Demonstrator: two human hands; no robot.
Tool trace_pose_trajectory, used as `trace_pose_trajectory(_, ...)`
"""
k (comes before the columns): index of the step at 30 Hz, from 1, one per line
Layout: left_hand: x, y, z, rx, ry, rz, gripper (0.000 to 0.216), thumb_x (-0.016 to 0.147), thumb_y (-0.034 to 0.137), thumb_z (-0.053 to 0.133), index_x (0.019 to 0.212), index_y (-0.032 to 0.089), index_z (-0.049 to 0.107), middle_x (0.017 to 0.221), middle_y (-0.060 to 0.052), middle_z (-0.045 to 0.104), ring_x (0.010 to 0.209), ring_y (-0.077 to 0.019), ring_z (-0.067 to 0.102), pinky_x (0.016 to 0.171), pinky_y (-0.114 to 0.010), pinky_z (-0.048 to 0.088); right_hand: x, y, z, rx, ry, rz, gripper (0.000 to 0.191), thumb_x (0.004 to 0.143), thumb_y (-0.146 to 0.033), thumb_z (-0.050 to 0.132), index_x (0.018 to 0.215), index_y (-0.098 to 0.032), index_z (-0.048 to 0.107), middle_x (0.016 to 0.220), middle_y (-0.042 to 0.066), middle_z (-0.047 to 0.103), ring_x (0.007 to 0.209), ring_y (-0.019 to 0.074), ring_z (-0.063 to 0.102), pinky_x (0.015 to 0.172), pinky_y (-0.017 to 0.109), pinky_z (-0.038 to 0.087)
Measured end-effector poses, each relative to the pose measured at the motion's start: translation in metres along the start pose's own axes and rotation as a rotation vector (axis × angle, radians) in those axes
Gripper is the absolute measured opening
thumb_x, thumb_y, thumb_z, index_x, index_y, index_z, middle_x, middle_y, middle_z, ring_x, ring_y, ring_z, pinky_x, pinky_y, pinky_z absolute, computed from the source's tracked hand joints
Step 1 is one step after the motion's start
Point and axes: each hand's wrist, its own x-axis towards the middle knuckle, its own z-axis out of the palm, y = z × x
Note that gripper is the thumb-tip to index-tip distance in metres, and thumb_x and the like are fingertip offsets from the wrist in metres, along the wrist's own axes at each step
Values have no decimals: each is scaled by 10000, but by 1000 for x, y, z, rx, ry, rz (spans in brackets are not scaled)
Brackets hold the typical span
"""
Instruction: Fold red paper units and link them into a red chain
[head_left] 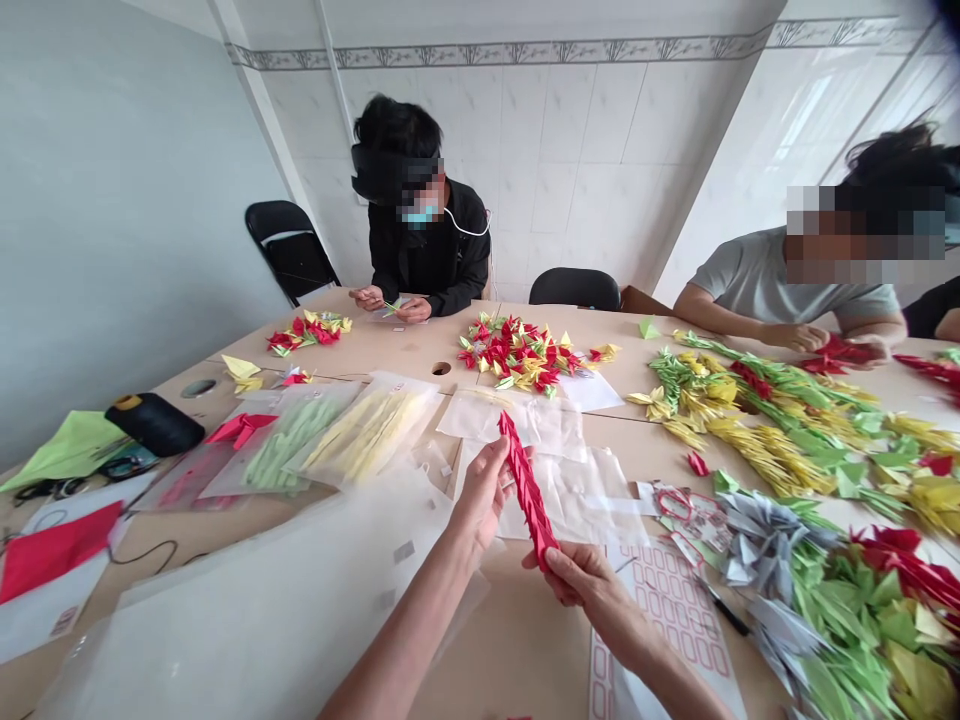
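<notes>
A long strip of red folded paper (529, 492), built of overlapping pointed pieces, is held slantwise above the table between my two hands. Its far end is in the fingers of my left hand (484, 492), closed around it. At the near end, my right hand (574, 575) pinches the strip with the thumb on top. Beneath it lie clear plastic bags (517, 425) and a sheet printed with red-outlined labels (664, 620).
Bags of yellow (367, 430) and green strips (289, 440) lie left, near a black thread spool (155, 432). Large plastic sheets (247, 600) cover the near left. Folded paper pieces (517, 352) fill the middle and right. Two people (427, 250) sit across, handling paper.
</notes>
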Motion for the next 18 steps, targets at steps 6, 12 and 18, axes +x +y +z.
trace_pose_trajectory(6,5,-4,-3,-400,-135,-146,299,873,363,534,1059,146,624,1072,-77,665,895,-182,647,811,-313,514,-2,2,2,95,-9,25,380,842,-457,551,868,-112,708,560,-45,327,516,65,246,520,252,154)
trace_pose_trajectory(12,4,-8,-1,-476,-143,-127,243,888,304,524,1059,170,633,982,-33,668,825,-137,641,817,-304,521,0,2,6,167,-29,50,423,811,-496,570,852,-98,708,542,-51,308,499,61,213,503,248,144)
trace_pose_trajectory(18,3,-6,0,-474,-172,-153,280,843,350,588,1061,179,630,965,-34,656,806,-128,632,800,-288,523,-3,0,8,147,-1,61,417,798,-505,580,821,-109,708,545,-48,304,498,63,219,504,245,155)
